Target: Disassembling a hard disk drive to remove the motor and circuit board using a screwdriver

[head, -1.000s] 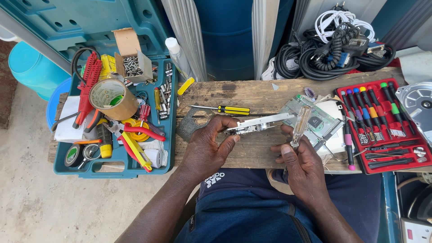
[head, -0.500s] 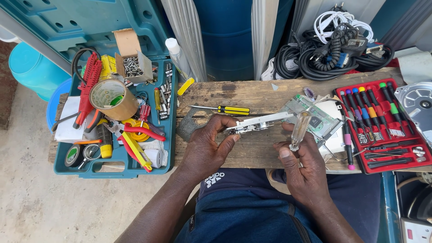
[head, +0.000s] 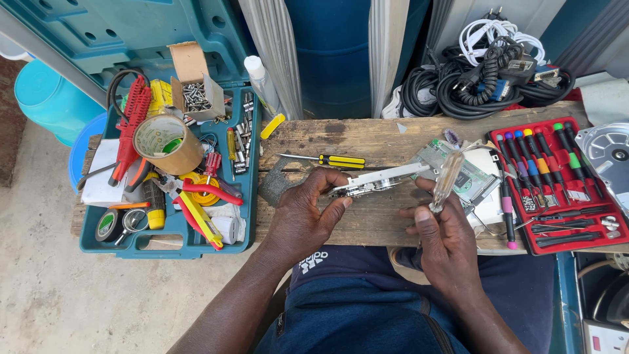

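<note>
Here, left hand (head: pixel 303 216) pinching metal bracket (head: pixel 380 181), right hand (head: pixel 442 239) gripping screwdriver (head: pixel 447 179) (clear handle)

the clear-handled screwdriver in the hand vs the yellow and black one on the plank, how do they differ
The clear-handled screwdriver is gripped by the right hand, pointing up and away from the person; the yellow and black screwdriver lies flat and untouched on the wooden plank. The first has a see-through handle, the second an opaque yellow one with black stripes. Both are small hand screwdrivers.
</note>
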